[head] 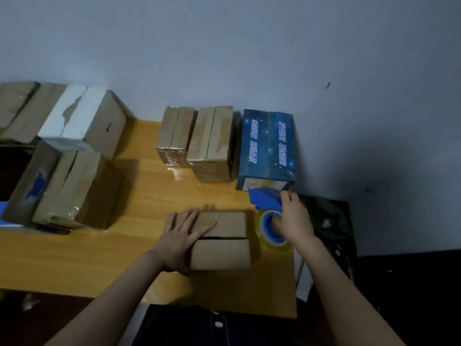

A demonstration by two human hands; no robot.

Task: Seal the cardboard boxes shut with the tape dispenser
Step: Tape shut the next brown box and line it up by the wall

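Currently: a person stands at a wooden tabletop [99, 258], with a small cardboard box [222, 250] near its front right part.
Left hand: the left hand [185, 236] lies flat with fingers spread, pressing on the box's far flap.
Right hand: the right hand [294, 221] is curled round the blue tape dispenser [268, 213], gripping it.
Dispenser place: just right of the box, close to the tabletop's right edge, with a clear tape roll on it.
Box seam: a dark gap shows between the two top flaps, and no tape is visible across it.
Risk: the near flap is not held, so tape could likely go down with the gap open, or crooked.
Second risk: the box looks light and might slide if the spread hand lifts as tape is pulled.
Far side: a blue printed box [268, 146] and two brown boxes [212, 143] stand against the wall.
Left side: bigger stacked boxes [82, 121] crowd that end.
In the way: the blue printed box sits just behind the dispenser, leaving little room to swing it far.
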